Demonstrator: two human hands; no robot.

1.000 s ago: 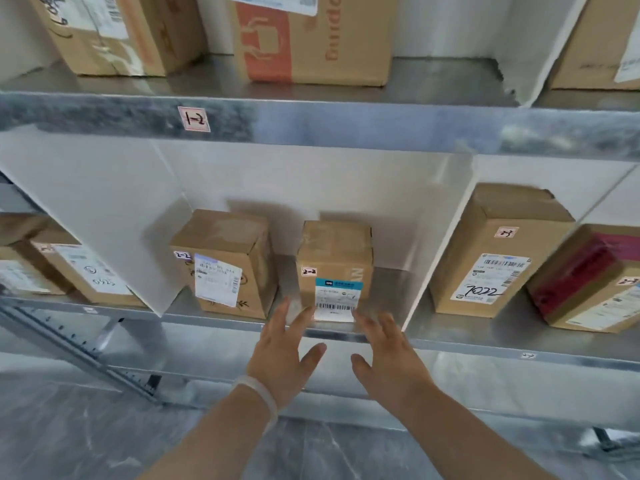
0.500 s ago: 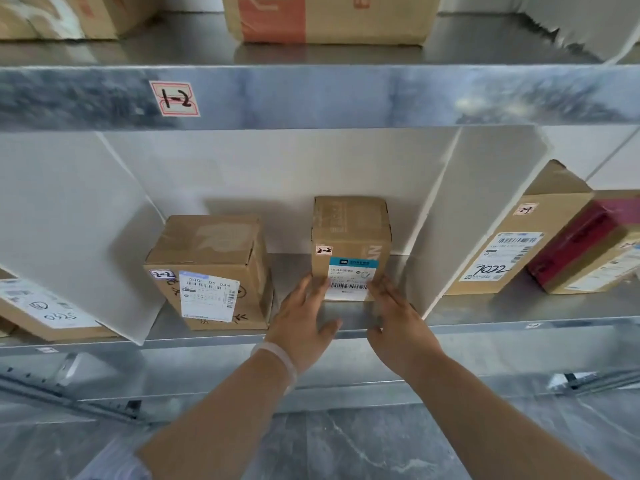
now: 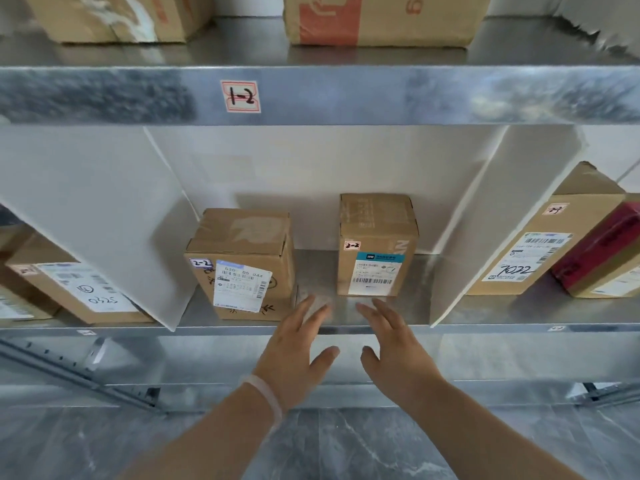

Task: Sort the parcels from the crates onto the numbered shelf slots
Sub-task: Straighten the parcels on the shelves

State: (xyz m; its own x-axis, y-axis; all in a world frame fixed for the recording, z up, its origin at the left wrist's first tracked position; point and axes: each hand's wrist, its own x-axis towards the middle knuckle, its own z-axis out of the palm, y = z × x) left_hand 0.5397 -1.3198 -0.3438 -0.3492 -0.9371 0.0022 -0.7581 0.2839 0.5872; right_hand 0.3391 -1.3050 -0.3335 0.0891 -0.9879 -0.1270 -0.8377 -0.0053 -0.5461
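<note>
Teal-label parcel (image 3: 377, 244), tagged 2-2, stands upright in matching shelf slot (image 3: 317, 271), label out, prob for reading. Left hand (image 3: 298, 348) & right hand (image 3: 394, 351) spread, empty, just in front.

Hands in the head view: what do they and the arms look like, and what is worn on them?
No gloves. The left hand has a pale, whitish band round its wrist. The right hand wears nothing visible: no ring, watch or band. The left forearm and right forearm are uncovered; no sleeve is in view.
</note>
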